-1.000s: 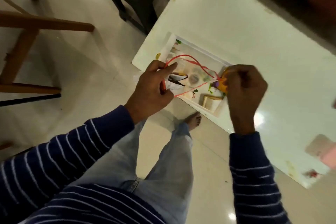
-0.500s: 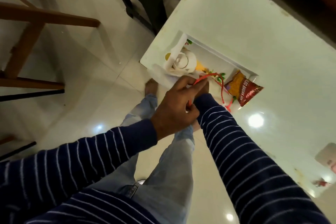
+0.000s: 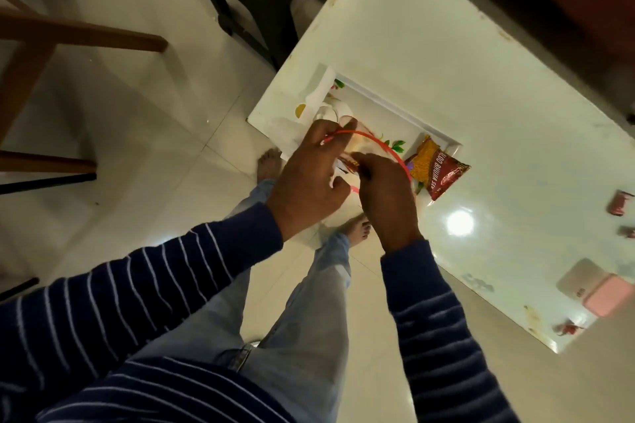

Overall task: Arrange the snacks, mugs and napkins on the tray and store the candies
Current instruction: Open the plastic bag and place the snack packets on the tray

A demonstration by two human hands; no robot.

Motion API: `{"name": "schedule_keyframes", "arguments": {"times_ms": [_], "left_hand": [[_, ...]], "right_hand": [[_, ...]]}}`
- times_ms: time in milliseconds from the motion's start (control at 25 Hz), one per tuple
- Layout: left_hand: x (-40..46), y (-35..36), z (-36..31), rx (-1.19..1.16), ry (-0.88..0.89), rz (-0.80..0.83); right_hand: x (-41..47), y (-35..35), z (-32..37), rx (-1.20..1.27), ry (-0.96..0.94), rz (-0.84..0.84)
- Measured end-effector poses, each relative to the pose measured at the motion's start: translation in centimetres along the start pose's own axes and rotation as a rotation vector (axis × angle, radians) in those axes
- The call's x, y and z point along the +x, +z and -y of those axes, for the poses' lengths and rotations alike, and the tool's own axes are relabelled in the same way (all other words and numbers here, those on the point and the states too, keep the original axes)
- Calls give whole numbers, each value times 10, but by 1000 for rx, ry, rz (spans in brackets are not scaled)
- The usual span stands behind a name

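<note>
candy-storing step, by the look of it: left hand pinching the red-rimmed clear pouch by its rim, right hand curled beside it with fingertips at the mouth, pinching something small and red, probably a candy, too hidden to be sure. next, likely: drop that in, reach right for loose candies lying well apart on the table, mouth kept open. just beyond the hands, tray with mug, snack packet overhanging its corner.

Red-and-orange snack packet, white floral tray, navy sleeves (thin white stripes), pink box.
</note>
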State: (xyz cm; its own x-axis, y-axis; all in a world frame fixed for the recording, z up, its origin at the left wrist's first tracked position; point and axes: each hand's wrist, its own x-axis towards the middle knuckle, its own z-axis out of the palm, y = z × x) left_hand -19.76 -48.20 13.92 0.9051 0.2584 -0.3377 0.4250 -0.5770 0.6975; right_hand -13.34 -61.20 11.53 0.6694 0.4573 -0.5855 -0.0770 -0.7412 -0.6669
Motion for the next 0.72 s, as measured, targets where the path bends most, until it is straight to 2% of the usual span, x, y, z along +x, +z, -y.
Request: {"name": "schedule_keyframes", "arguments": {"times_ms": [80,160,320,480,560,720], "left_hand": [[1,-1,2,44,42,12],[0,1,2,139,88,48],[9,-2,7,158,82,163],[12,-3,13,115,59,121],[9,0,13,86,34,78],[3,10,5,22,13,37]], "right_hand": [[-32,-14,-3,20,-41,-75],[-68,-19,-7,-25,-174,-162],[-98,-18,-18,-144,-210,-388],[-121,-33,-34,192,-346,-310],[-127,-36,-39,338,-348,-312],[-126,-31,-50,481,-281,-304]]}}
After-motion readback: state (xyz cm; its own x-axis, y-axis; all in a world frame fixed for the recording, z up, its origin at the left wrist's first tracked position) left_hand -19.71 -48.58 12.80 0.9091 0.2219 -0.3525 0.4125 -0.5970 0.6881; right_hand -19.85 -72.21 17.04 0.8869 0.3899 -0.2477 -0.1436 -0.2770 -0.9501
